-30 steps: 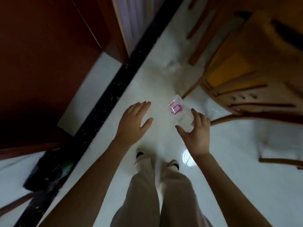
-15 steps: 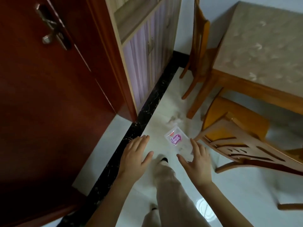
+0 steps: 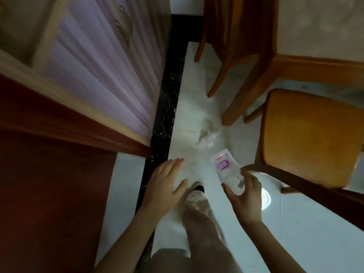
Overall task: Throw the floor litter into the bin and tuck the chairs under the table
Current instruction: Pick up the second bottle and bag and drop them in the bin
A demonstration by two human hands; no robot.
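My right hand (image 3: pixel 246 196) grips the lower end of a clear plastic wrapper (image 3: pixel 226 170) with a pink label, between thumb and fingers. The wrapper sticks up above the white floor. A crumpled whitish piece of litter (image 3: pixel 206 137) lies on the floor just beyond it, near the table leg (image 3: pixel 246 91). My left hand (image 3: pixel 167 184) hovers with spread fingers and holds nothing. A wooden chair with an orange seat (image 3: pixel 311 138) stands out from the table (image 3: pixel 325 64) on the right. A second chair (image 3: pixel 222 46) stands at the table's far end.
A cabinet with purple pleated panels (image 3: pixel 98 75) and a dark red door (image 3: pixel 49 184) line the left side. A black marble strip (image 3: pixel 167 95) runs along the floor. My leg and shoe (image 3: pixel 198 188) are between my hands. No bin is in view.
I have stepped forward, so the crumpled litter and the chair seat are closer. The wrapper has stayed at my right hand's fingers. The dark bag seen at lower left is out of view.
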